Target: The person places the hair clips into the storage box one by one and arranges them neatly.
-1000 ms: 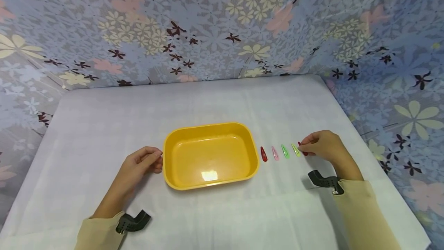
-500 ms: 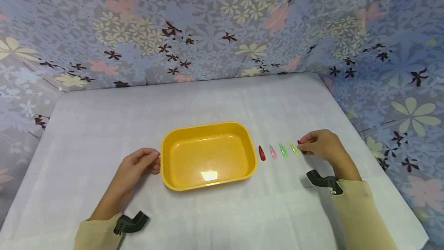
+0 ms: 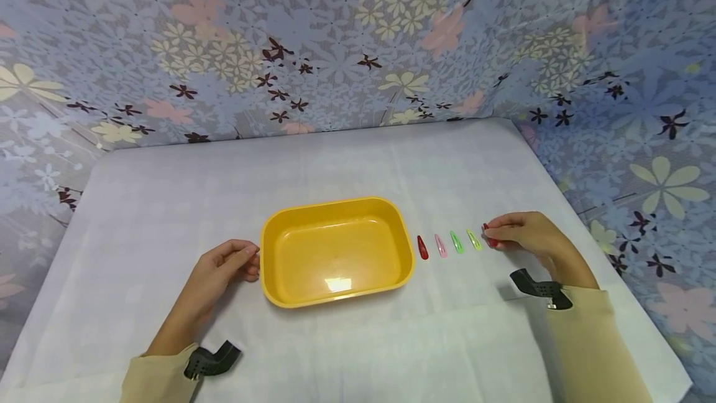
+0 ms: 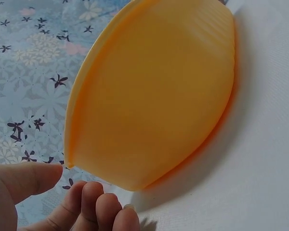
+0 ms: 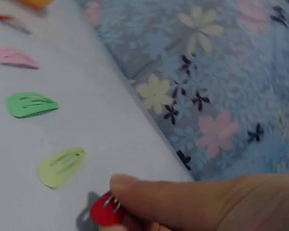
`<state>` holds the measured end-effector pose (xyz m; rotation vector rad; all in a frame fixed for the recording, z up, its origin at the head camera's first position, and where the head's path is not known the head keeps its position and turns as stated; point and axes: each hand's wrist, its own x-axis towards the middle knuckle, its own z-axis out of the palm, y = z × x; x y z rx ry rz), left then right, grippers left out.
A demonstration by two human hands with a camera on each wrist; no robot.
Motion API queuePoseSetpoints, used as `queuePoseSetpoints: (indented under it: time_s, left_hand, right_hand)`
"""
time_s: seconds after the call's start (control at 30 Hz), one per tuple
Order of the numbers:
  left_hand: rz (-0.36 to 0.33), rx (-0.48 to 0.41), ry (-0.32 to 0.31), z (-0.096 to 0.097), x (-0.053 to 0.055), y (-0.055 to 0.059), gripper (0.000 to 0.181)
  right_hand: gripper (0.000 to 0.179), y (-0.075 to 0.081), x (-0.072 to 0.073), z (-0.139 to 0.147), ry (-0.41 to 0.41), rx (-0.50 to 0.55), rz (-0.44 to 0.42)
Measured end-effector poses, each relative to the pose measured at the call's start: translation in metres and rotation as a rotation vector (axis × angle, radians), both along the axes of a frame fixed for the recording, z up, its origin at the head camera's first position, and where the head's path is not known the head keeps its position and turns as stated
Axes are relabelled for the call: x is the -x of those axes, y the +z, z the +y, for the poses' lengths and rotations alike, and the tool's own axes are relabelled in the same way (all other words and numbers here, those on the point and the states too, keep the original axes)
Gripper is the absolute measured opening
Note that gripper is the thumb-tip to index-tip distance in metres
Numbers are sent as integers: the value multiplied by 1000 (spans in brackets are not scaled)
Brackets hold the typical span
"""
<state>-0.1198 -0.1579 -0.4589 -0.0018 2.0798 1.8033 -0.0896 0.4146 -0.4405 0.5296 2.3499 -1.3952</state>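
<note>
In the head view my right hand [image 3: 534, 235] pinches a red snap hair clip [image 5: 106, 210] at the right end of a row of clips. The right wrist view shows thumb and fingers on it, its shadow close by. Along the row lie a yellow-green clip [image 3: 473, 239], a green clip [image 3: 457, 242], a pink clip [image 3: 440, 245] and another red clip [image 3: 422, 247]. My left hand [image 3: 224, 269] is at the left end of a yellow tray [image 3: 268, 285]. Its fingers are loosely bent with a gap to the thumb [image 4: 38, 178]; whether they touch the rim I cannot tell.
A white cloth [image 3: 358, 347] covers the table under the tray and clips. Floral fabric [image 3: 335, 48] hangs behind the table and along its right side. Each wrist carries a black camera mount [image 3: 211, 361].
My right hand has shifted slightly to the right and turned, and the red clip in its fingers has tilted and shows more. The left hand and tray stay in place.
</note>
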Motion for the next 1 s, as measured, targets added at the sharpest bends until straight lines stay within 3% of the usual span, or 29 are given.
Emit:
queuePoseSetpoints:
  time_s: [0.1, 0.23, 0.47, 0.67, 0.8, 1.0]
  left_hand:
    - [-5, 7, 5, -1, 0, 1, 44]
    - [0, -5, 5, -2, -1, 0, 43]
    - [-7, -13, 9, 0, 0, 0, 41]
    - [-2, -32, 11, -1, 0, 1, 38]
    - [9, -45, 3, -2, 0, 2, 38]
    - [5, -52, 7, -2, 0, 2, 37]
  right_hand:
    - [59, -1, -2, 5, -28, 103, 6]
    - [56, -1, -1, 4, -35, 151, 19]
    - [37, 13, 2, -12, -67, 259, 71]
    - [16, 33, 7, -55, -115, 485, 166]
    - [14, 47, 9, -91, -100, 527, 171]
    - [16, 62, 16, -150, -78, 577, 112]
